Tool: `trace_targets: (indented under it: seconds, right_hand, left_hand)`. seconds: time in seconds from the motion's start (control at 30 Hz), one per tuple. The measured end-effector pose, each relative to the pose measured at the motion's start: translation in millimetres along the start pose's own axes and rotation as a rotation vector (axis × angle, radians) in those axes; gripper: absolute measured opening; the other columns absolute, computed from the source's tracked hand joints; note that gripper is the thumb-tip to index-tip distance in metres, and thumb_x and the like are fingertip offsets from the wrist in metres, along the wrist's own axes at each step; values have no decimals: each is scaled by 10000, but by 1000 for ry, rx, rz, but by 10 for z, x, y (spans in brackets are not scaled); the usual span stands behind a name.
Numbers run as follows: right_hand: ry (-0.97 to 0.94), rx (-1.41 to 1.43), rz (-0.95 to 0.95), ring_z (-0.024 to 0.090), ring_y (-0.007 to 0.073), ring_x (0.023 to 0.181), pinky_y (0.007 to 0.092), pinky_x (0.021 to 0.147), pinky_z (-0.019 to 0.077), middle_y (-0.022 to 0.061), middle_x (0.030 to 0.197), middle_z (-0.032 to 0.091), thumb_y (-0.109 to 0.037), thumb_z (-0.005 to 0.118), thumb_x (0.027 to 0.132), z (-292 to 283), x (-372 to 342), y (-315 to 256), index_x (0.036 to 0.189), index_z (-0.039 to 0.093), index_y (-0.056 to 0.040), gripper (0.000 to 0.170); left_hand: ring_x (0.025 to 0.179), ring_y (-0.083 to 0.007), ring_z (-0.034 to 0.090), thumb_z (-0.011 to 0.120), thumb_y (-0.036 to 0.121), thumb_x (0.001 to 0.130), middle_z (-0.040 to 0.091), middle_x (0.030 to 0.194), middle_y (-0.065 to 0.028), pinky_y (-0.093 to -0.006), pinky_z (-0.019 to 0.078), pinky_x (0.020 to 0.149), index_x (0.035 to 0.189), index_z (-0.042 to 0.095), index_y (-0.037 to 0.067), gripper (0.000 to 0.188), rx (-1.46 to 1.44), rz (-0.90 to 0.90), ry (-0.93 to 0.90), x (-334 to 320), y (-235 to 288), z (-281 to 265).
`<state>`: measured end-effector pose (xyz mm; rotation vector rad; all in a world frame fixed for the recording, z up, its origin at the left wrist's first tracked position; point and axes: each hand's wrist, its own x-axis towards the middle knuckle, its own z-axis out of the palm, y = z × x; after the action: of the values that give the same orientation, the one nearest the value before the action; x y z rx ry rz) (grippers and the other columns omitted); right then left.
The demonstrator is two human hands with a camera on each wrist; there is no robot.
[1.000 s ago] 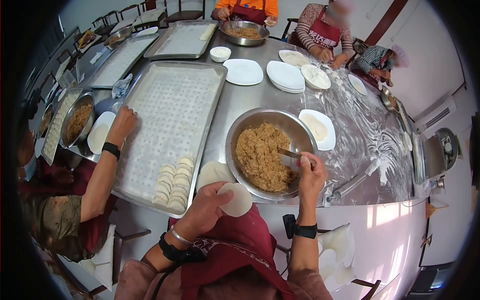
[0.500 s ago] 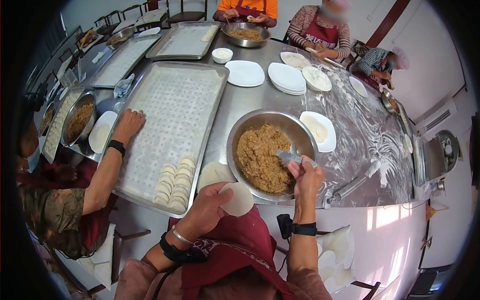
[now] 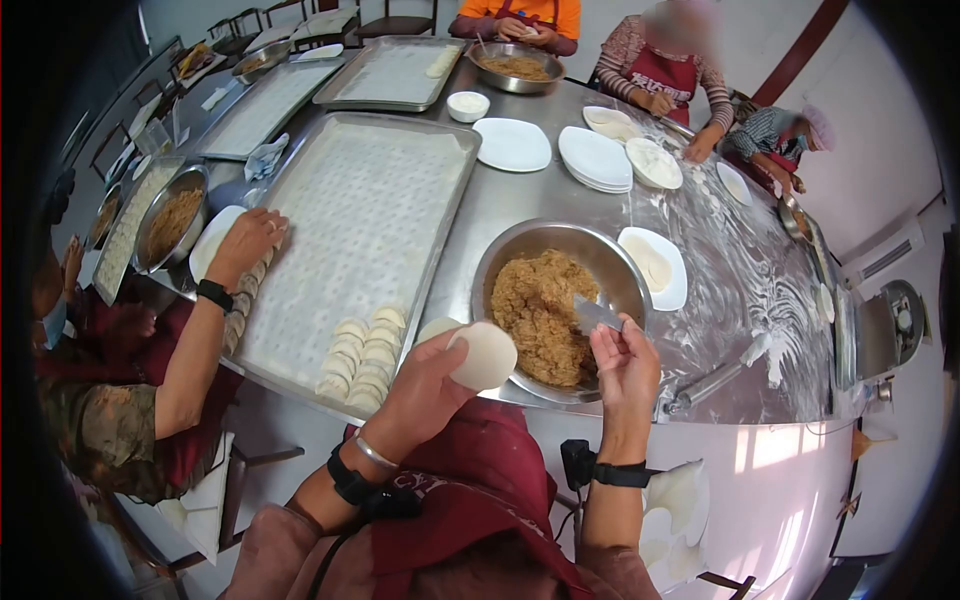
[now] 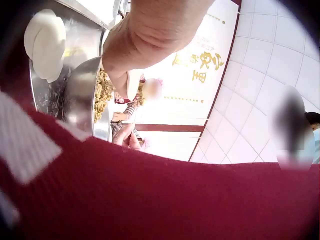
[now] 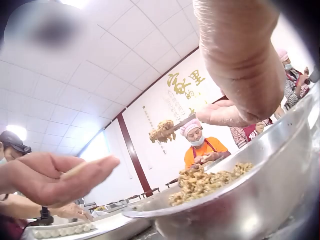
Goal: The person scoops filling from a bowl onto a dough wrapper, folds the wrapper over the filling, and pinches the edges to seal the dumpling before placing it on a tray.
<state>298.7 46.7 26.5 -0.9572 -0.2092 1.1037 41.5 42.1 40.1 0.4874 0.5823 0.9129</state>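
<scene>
We locate the wrapper [image 3: 488, 357] in the left hand [image 3: 425, 392], raised beside the near left rim of the bowl [image 3: 616, 264]. The thumb clamps its left edge against the fingers; the rest of the disc projects freely to the right.

We judge the wrapper light, soft and easily torn or stretched. We recommend taking it at the edge or supporting it from beneath on flat fingers, with low thumb pressure.

The spatula [image 3: 598, 314] is pinched at its near end by the thumb and fingers of the right hand [image 3: 630, 368]. We expect it to be stiff and light; the near end is the proper hold. A lump of filling [image 5: 162, 131] clings to its far end, over the bowl. We rate the filling moist, sticky and crumbly, so a level blade should retain it best.

Pose: the left forearm slants in from the near left, the wrist low beside the tray [image 3: 330, 220]. The right forearm rises nearly straight from the near side, its palm visible in the head view, with the spatula directed left.
</scene>
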Motion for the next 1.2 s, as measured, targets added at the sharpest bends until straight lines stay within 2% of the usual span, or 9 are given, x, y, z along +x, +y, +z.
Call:
trace_targets:
  seconds: [0.23,0.5,0.57,0.7,0.77,0.87,0.97,1.03,1.2]
  right_hand:
    - [-117,-174,-18,706,281,782,396,746,626,149,837,653,-36,548,948,285,-567,97,1067,578,97,181]
    - [-362,-748,-619,700,258,900,370,847,549,165,1002,713,-4,616,891,294,-903,386,961,680,43,106]
    - [-623,-1005,-1011,695,286,936,375,838,551,155,971,719,46,660,811,307,-909,414,943,699,17,141]
    - [-775,-1078,-1099,689,330,936,387,845,553,165,959,715,102,691,714,312,-939,406,928,707,1,237]
    - [-801,-1097,-1068,691,326,931,384,842,553,163,954,717,94,684,727,312,-937,299,929,708,4,223]
    - [-718,-1078,-957,694,308,919,378,835,554,158,948,723,57,668,771,309,-949,150,925,711,12,166]
    - [-509,-963,-757,707,283,862,370,807,568,183,951,715,-45,617,901,257,-972,129,974,677,59,141]
    - [-248,-475,-322,714,294,802,379,772,589,209,920,690,-65,562,955,364,-1008,127,1046,614,97,193]
    - [-193,-291,-38,713,287,685,343,591,621,208,845,664,-75,524,958,335,-845,170,1046,562,107,206]
  left_hand:
    - [1327,-254,447,434,226,1029,459,1425,-126,-419,334,1142,1443,343,-7,483,-188,126,-75,140,-33,-70]
    - [1303,-277,471,417,236,1029,479,1400,-143,-458,350,1131,1430,361,-6,471,-228,143,-29,84,34,-106]
    - [1296,-283,477,415,237,1029,486,1391,-147,-472,355,1126,1417,375,-9,461,-243,149,-18,78,35,-147]
    - [1264,-285,499,391,192,1023,507,1343,-155,-466,386,1098,1357,415,-33,404,87,189,32,80,21,-308]
    - [1241,-278,513,375,157,1017,521,1306,-157,-438,413,1077,1321,434,-53,374,266,237,46,87,-2,-356]
    - [1286,-320,483,395,213,1027,503,1364,-182,-503,350,1128,1366,411,-54,432,-317,131,81,75,56,-265]
    - [1293,-325,476,395,210,1025,505,1362,-191,-500,347,1133,1353,414,-77,436,-299,143,93,53,70,-225]
    - [1236,-286,517,377,163,1019,528,1290,-177,-451,400,1094,1301,444,-85,381,-267,124,47,13,85,-182]
    - [1253,-284,512,394,203,1026,527,1317,-178,-438,387,1102,1333,430,-87,423,142,150,-41,-47,91,-120]
